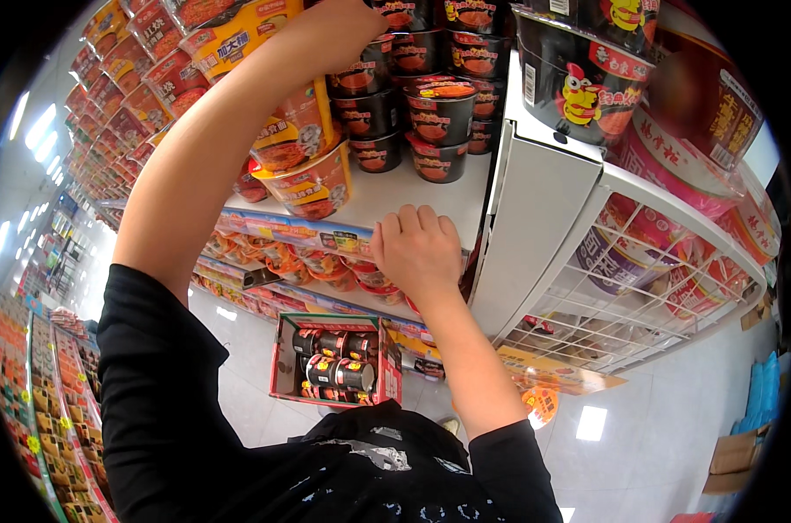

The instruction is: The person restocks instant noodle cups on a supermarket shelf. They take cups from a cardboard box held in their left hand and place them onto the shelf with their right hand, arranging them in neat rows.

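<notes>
My left hand (353, 29) reaches up to the stacked black instant noodle cups (363, 72) at the back of the shelf. Its fingers are cut off or hidden at the top of the view, so its grip does not show. Lower down, my right hand (421, 252) is at the front edge of the white shelf (428, 199), back of the hand up and fingers curled; what lies under them is hidden. A shorter stack of black cups with red lids (438, 124) stands just beyond it. Yellow noodle tubs (307, 183) stand left of the black cups, below my left forearm.
On the floor, an open cardboard box (390, 363) holds several black cups. A white shelf end panel (539, 209) and a wire basket (631, 314) of noodle tubs border the right side. Large black tubs (578, 85) sit above the panel. Cartons (732, 457) stand at far right.
</notes>
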The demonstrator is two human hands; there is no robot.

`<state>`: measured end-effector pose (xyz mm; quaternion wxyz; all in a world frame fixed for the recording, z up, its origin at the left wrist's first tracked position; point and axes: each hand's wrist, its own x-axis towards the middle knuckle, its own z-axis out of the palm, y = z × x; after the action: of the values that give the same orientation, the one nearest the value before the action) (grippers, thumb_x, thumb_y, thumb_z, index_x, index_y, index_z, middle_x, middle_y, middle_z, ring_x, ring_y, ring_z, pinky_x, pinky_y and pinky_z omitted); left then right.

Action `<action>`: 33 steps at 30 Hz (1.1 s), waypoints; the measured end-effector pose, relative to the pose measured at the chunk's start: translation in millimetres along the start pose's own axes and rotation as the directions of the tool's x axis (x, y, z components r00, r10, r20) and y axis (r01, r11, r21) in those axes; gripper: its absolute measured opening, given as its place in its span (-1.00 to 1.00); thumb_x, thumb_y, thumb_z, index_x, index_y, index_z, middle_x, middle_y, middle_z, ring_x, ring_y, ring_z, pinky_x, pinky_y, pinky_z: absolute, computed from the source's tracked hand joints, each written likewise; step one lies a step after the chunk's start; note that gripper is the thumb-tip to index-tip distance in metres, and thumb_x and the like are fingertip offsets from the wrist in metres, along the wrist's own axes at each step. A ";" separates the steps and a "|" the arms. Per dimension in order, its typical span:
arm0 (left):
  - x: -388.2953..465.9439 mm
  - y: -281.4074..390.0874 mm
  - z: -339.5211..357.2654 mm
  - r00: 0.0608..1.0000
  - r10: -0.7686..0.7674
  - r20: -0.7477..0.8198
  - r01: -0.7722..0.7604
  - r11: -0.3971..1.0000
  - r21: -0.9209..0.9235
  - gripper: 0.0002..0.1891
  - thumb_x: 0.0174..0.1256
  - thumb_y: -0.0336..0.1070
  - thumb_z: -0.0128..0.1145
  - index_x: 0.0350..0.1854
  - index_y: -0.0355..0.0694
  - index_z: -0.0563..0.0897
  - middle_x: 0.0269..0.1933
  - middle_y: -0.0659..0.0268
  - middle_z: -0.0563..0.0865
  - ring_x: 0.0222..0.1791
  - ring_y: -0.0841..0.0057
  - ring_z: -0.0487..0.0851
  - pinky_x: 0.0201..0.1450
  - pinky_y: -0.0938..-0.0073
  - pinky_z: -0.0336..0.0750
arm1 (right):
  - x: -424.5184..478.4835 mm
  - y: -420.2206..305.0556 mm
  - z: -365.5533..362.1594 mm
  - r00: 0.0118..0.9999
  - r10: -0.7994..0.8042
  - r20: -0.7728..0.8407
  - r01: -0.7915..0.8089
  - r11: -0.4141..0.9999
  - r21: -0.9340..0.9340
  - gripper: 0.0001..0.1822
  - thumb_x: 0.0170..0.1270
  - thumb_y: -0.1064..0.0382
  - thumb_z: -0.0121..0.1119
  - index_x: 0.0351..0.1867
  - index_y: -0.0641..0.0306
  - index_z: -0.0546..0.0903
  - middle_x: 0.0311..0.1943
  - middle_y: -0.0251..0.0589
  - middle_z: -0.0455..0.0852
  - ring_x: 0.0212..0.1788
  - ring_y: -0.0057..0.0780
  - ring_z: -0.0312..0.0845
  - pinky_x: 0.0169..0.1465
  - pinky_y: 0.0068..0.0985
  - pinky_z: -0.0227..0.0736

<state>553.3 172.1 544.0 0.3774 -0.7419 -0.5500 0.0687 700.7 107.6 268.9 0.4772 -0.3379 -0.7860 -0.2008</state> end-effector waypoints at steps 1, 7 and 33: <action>-2.2 -1.5 3.3 0.999 -0.004 -0.039 0.004 1.000 -0.003 -0.78 0.23 -0.38 0.28 -0.09 -0.27 0.77 -0.11 -0.04 0.83 0.00 -0.02 0.80 0.04 0.06 0.69 | 0.2 -0.8 -0.1 1.000 -0.004 0.003 0.004 1.000 0.000 -0.77 0.23 0.09 0.34 -0.48 0.06 0.57 -0.42 -0.36 0.54 -0.29 -0.35 0.56 -0.25 -0.34 0.41; -20.4 4.5 2.7 0.990 -0.118 -0.079 0.111 0.989 -0.094 -0.81 0.38 -0.41 0.15 -0.07 -0.31 0.74 -0.09 -0.08 0.82 -0.01 -0.05 0.81 -0.01 0.00 0.69 | -0.5 -1.3 2.0 1.000 -0.007 -0.014 0.007 1.000 0.003 -0.77 0.22 0.10 0.35 -0.48 0.06 0.56 -0.44 -0.36 0.53 -0.30 -0.35 0.55 -0.28 -0.34 0.38; -36.7 27.4 18.1 0.970 -0.178 -0.168 0.184 0.983 0.021 -0.75 0.40 -0.36 0.20 0.05 -0.31 0.73 -0.18 0.02 0.84 -0.11 0.04 0.82 -0.10 0.08 0.71 | 5.6 -5.4 1.1 0.999 -0.036 -0.022 0.036 0.999 0.011 -0.77 0.20 0.10 0.36 -0.49 0.09 0.58 -0.44 -0.33 0.57 -0.33 -0.30 0.58 -0.32 -0.29 0.42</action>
<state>550.7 146.0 502.4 0.4397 -0.6848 -0.5808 -0.0176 694.3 106.5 273.3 0.4841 -0.3188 -0.7877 -0.2086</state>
